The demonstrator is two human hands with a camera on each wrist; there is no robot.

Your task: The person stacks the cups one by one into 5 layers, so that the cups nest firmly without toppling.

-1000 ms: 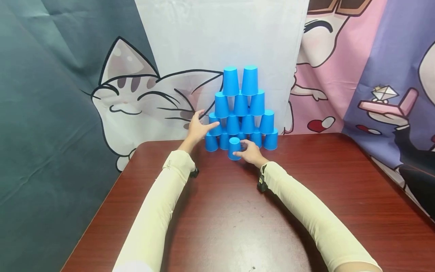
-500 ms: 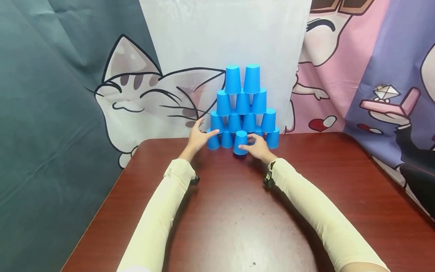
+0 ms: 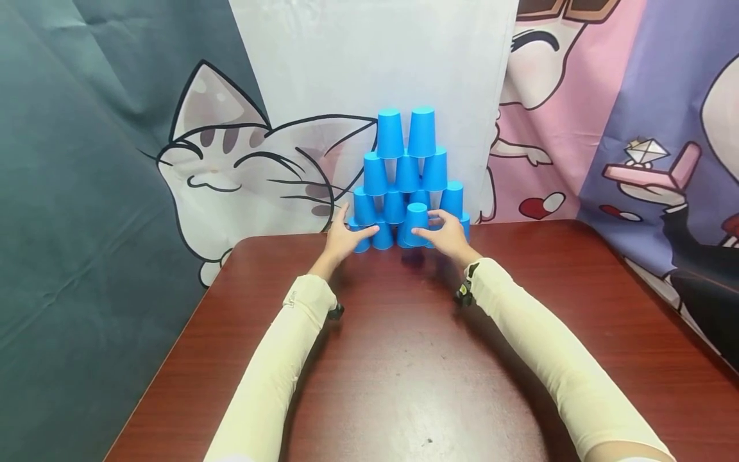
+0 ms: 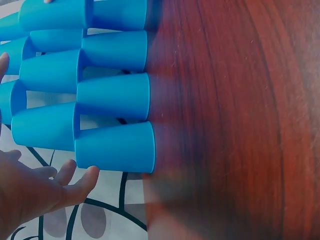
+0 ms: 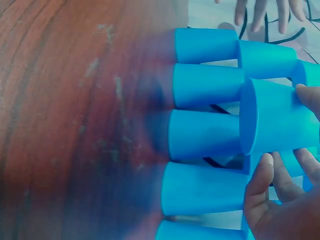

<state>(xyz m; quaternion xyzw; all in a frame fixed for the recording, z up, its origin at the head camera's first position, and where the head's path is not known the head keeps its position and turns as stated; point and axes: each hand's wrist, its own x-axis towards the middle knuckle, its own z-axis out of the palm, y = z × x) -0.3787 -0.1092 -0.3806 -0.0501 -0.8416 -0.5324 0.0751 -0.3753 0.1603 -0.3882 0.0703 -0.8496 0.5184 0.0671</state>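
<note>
Blue plastic cups, mouths down, stand stacked as a pyramid [image 3: 374,174] at the back of the table, with two cups [image 3: 390,133] in the top row. My right hand [image 3: 452,237] pinches one more upside-down blue cup [image 3: 416,226] between thumb and fingers, raised off the table in front of the lower rows. The right wrist view shows this cup [image 5: 280,117] nearer than the stack. Beside the pyramid's left edge is my left hand [image 3: 343,240], fingers spread and holding nothing. In the left wrist view, its fingertips lie right at the end bottom cup [image 4: 117,147].
The reddish-brown wooden table [image 3: 381,366] stretches from the pyramid toward me. Directly behind the stack hangs a printed cloth backdrop [image 3: 323,70] with cartoon figures. A dark green cloth [image 3: 110,212] hangs along the left side.
My right hand has lifted the cup off the table and carried it slightly right and toward the pyramid's lower rows. My left hand has moved slightly down beside the stack, still spread.
</note>
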